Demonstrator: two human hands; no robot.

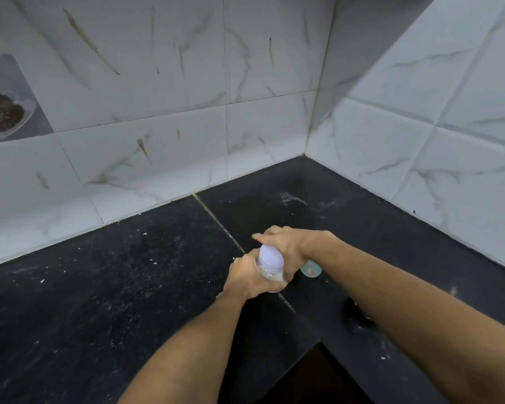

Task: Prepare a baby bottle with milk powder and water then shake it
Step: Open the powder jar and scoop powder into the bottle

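Note:
A clear jar with white powder inside stands on the black countertop, closed by a pale lilac lid. My left hand wraps around the jar's body from the left. My right hand curls over the far side of the lid, index finger stretched out to the left. Just right of the jar, half hidden under my right wrist, a small pale blue round object lies on the counter. No baby bottle can be made out.
The counter runs into a corner of white marbled wall tiles. White specks and a powder smear dot the dark surface. A dark object sits under my right forearm. The counter's inner edge drops off at the bottom centre.

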